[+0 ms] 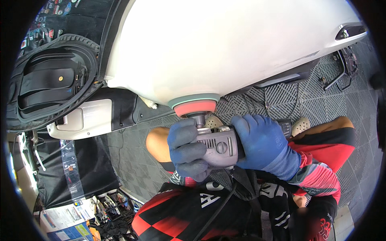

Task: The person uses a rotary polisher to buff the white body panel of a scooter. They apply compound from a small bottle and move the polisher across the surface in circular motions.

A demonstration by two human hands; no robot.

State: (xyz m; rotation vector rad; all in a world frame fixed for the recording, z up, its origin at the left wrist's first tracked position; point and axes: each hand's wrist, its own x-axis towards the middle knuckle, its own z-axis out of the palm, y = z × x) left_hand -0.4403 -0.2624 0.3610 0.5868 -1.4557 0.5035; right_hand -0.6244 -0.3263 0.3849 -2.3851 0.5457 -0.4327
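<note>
A grey power polisher [221,148] is held level between my gloved hands. Its round foam pad [196,107], red with a green face, meets the lower edge of a large white vehicle body panel [211,51]. My left hand [187,149], in a blue and dark grey glove, curls its fingers over the polisher's head just behind the pad. My right hand [262,144], in a matching glove, wraps the tool's body farther back. The palm side of each grip is hidden, and so is the polisher's trigger.
Left of the panel are a black molded opening with a ribbed rim [57,81] and a white trim piece [83,119]. Below lie a lever [40,159] and a rack of small items [114,208]. A metal bracket [342,70] and cables [267,102] rest on grey floor tiles [359,111].
</note>
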